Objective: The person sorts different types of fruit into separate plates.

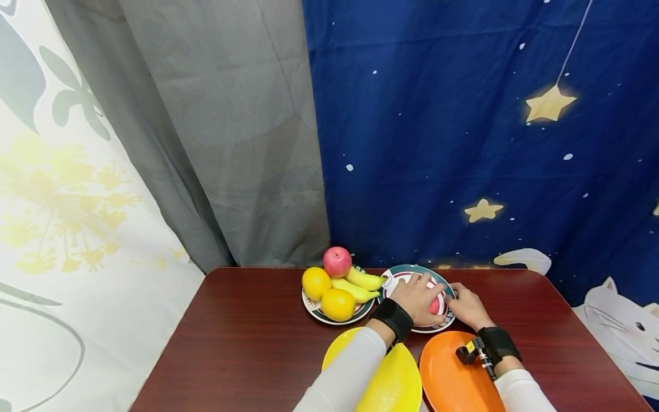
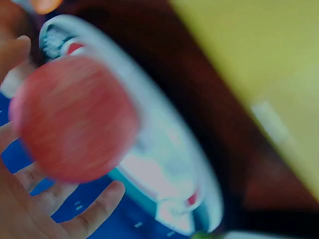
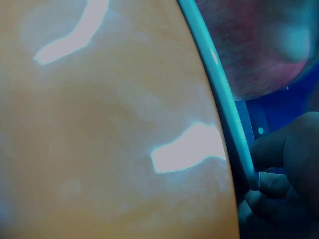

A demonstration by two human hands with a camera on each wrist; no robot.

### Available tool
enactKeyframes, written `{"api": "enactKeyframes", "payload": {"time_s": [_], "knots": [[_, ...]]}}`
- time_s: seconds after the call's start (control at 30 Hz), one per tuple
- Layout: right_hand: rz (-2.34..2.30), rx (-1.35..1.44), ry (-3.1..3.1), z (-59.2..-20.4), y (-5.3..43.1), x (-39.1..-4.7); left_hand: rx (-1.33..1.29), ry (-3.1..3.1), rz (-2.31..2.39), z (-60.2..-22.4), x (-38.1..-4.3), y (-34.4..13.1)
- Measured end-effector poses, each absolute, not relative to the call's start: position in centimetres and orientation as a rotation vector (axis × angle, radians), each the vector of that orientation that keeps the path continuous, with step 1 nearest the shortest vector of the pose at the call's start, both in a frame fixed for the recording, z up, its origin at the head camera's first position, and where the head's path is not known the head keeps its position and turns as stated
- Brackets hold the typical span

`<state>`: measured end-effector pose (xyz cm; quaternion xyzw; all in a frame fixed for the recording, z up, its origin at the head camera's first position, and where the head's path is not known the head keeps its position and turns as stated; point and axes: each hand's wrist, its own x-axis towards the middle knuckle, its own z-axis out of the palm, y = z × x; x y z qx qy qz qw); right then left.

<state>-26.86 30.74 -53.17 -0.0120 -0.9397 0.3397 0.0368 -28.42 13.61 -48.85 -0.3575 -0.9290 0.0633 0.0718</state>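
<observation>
A reddish apple (image 2: 75, 119) is in my left hand (image 1: 417, 300), over the patterned plate (image 1: 399, 272) at the back of the table. In the left wrist view the spread fingers (image 2: 97, 211) and thumb lie around the apple, part of them hidden behind it. In the right wrist view a blurred fingertip overlaps the apple (image 3: 249, 55). My right hand (image 1: 469, 309) pinches this plate's right rim, the fingers (image 3: 271, 184) at its edge. Beside it, a second patterned plate (image 1: 314, 312) bears an apple (image 1: 337, 262), bananas (image 1: 355, 290) and two orange-yellow round fruits (image 1: 338, 304).
A yellow plate (image 1: 396, 377) lies under my left forearm. Next to it an orange plate (image 1: 448, 372) lies under my right wrist. The dark red table (image 1: 247, 343) meets grey and blue curtains (image 1: 412, 143) at its back edge.
</observation>
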Motion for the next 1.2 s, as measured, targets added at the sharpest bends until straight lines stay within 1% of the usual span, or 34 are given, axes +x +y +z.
{"api": "enactKeyframes", "payload": {"time_s": [0.17, 0.3, 0.4, 0.5, 0.63, 0.73, 0.87, 1.0, 1.2], "knots": [[1.033, -0.018, -2.869, -53.1, 31.1, -26.7, -1.158, -2.621, 0.205, -44.1, -28.8, 12.4], [1.047, -0.042, -2.893, -53.0, 31.2, -26.6, -1.169, -2.548, 0.103, -40.6, -29.7, 9.8], [1.061, -0.066, -2.915, -53.1, 31.2, -26.6, -1.140, -2.540, 0.043, -39.0, -30.6, 7.3], [1.064, -0.074, -2.916, -53.1, 31.2, -26.6, -1.072, -2.540, -0.009, -38.2, -31.8, 4.5], [1.071, -0.072, -2.909, -53.3, 31.1, -26.6, -0.928, -2.590, -0.095, -39.2, -33.7, 0.6], [1.075, -0.070, -2.900, -53.5, 30.9, -26.6, -0.808, -2.676, -0.156, -41.2, -34.9, -2.1], [1.072, -0.062, -2.889, -53.7, 30.7, -26.7, -0.670, -2.799, -0.195, -43.9, -35.6, -4.7], [1.075, -0.063, -2.886, -53.8, 30.5, -26.8, -0.605, -2.883, -0.237, -46.0, -36.0, -5.8], [1.067, -0.067, -2.878, -53.7, 30.6, -26.8, -0.564, -2.940, -0.344, -47.9, -36.9, -5.3]]}}
